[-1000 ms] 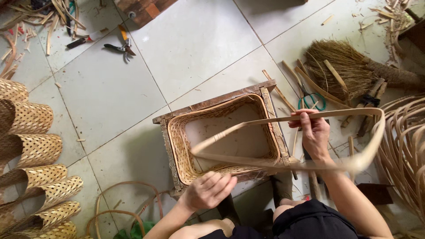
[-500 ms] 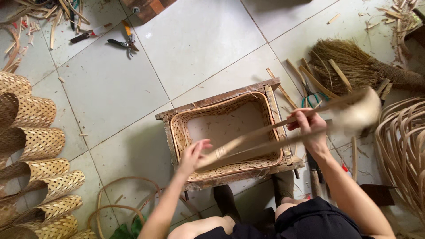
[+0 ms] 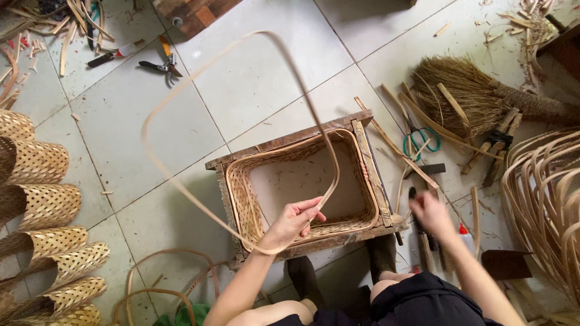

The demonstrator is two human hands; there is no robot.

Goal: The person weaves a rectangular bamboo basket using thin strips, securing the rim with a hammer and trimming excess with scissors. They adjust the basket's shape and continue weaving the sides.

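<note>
My left hand (image 3: 294,221) grips a thin bent bamboo hoop (image 3: 181,108), a rounded-rectangle loop that swings out over the tiles to the left. Below it a woven rattan basket (image 3: 241,199) sits inside a wooden frame mould (image 3: 284,140). My right hand (image 3: 430,212) is blurred, empty, and hovers over the tools on the floor right of the mould, near a dark-handled tool (image 3: 414,212) and a small bottle with a red cap (image 3: 465,236).
Woven bamboo sheets (image 3: 42,205) lie stacked at the left. A stack of bent hoops (image 3: 547,193) stands at the right, a straw broom (image 3: 477,99) behind it. Scissors with green handles (image 3: 423,136) and pliers (image 3: 158,63) lie on the tiles, with bamboo scraps around.
My right hand has let go of the hoop and dropped toward the tools. My left hand now holds the hoop alone, and it has swung from the right over to the left.
</note>
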